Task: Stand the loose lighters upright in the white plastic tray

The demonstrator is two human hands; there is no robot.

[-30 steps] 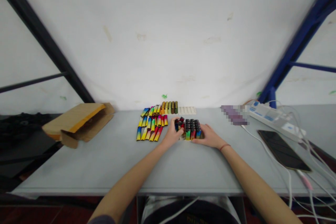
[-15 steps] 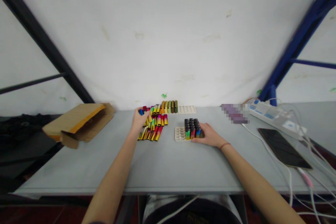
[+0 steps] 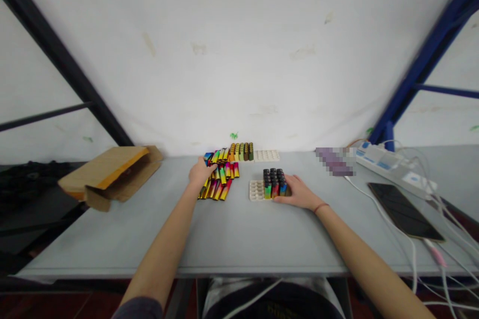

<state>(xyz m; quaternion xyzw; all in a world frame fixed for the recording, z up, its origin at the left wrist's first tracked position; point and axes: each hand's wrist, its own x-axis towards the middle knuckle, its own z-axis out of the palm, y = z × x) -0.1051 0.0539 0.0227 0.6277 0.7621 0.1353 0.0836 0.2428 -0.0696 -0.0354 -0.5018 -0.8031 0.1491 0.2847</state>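
My left hand [image 3: 201,173] reaches over the left side of a pile of shiny, colour-graded metallic sleeves [image 3: 226,190]. Its fingers are curled at the pile, partly hidden, and what they hold cannot be made out. My right hand [image 3: 299,194] is closed around the right side of a block of black-topped lighters [image 3: 274,183], thumb at the front and fingers behind. These lighters stand upright in rows on the right part of a white holed tray [image 3: 256,191]; holes show on its left part.
Behind the pile stands a block of upright sleeves [image 3: 242,152], beside a second white holed tray [image 3: 267,155] near the wall. An open cardboard box [image 3: 108,174] lies at the left. A black phone [image 3: 406,211], a power strip [image 3: 392,169] and white cables occupy the right.
My left hand has shifted slightly right and down over the pile, uncovering blue sleeves at the back left. My right hand keeps its place at the lighters.
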